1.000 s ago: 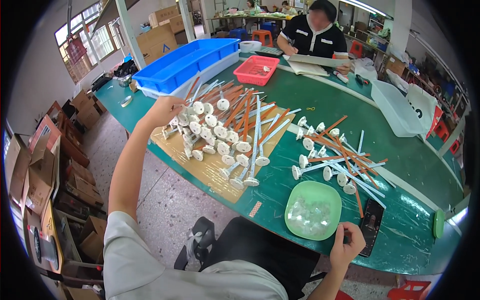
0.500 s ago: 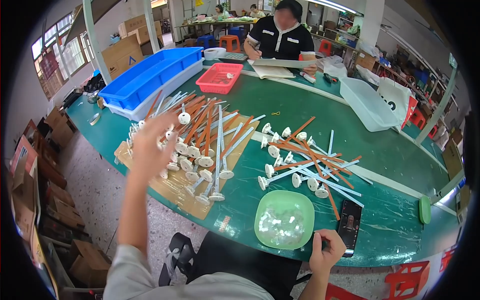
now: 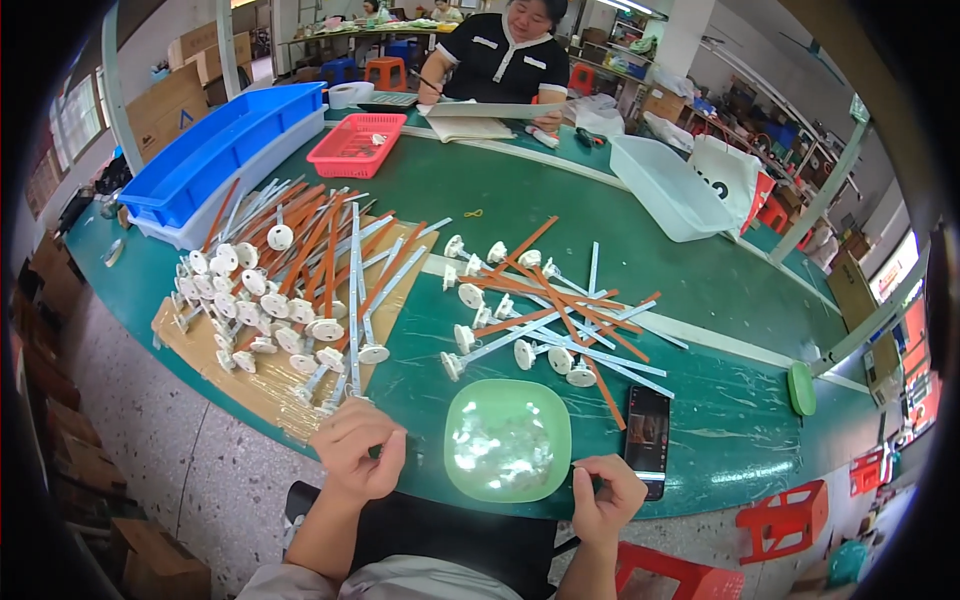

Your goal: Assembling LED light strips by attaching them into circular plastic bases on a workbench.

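My left hand (image 3: 358, 448) is closed at the table's front edge, thumb against curled fingers, by the near corner of a cardboard sheet (image 3: 240, 372). On that sheet lies a pile of white round-headed pieces (image 3: 289, 340) with long orange and pale blue strips. My right hand (image 3: 607, 495), also closed in a pinch, rests between a green bowl (image 3: 560, 440) and a black phone (image 3: 648, 432). Whatever either hand holds is hidden or too small to name. Small clear shiny bits (image 3: 505, 445) fill the bowl. Beyond it lies a smaller spread of white-headed strips (image 3: 560, 358).
A blue tub (image 3: 225, 150) nested in a pale one stands at the far left, with a red basket (image 3: 355, 147) beside it. Across the table a person (image 3: 505, 60) holds a board and pen. A translucent bin (image 3: 665, 190) and a small green dish (image 3: 801, 388) are at right.
My left hand has come back from over the left pile to the table's front edge. My right hand stays beside the bowl. The whole view has swung to the right.
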The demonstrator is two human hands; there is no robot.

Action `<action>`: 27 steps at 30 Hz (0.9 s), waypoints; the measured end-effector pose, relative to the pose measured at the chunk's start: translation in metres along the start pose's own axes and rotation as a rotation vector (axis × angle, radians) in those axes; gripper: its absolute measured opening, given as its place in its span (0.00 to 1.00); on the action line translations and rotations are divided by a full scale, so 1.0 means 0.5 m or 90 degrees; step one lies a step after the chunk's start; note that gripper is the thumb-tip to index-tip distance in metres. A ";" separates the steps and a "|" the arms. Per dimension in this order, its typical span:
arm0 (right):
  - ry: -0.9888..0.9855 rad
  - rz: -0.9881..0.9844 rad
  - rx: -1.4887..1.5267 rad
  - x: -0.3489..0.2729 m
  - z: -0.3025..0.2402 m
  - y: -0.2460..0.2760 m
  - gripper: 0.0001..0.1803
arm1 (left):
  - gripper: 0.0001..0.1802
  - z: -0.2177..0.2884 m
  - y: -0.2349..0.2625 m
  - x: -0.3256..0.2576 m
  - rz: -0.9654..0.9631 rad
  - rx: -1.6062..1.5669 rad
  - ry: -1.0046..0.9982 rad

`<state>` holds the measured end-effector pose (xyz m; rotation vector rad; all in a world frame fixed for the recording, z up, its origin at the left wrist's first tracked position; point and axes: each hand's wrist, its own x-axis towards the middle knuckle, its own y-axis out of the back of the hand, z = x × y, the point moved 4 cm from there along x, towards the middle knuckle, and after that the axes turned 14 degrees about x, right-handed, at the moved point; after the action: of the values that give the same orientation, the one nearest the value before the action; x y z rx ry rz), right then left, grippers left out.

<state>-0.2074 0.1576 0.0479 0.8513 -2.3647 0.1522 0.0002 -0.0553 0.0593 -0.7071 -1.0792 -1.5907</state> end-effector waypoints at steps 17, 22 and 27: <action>0.003 -0.009 -0.013 0.003 0.000 -0.002 0.04 | 0.06 0.011 -0.014 0.005 -0.029 -0.002 -0.001; -0.025 0.110 0.054 -0.008 0.006 0.012 0.06 | 0.06 0.014 -0.014 0.005 -0.045 0.000 -0.010; -0.024 0.066 0.081 -0.005 0.014 0.016 0.09 | 0.06 0.016 -0.016 0.006 -0.044 0.008 -0.008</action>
<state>-0.2144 0.1633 0.0416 0.7968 -2.4574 0.3350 -0.0090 -0.0490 0.0630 -0.6790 -1.1323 -1.6383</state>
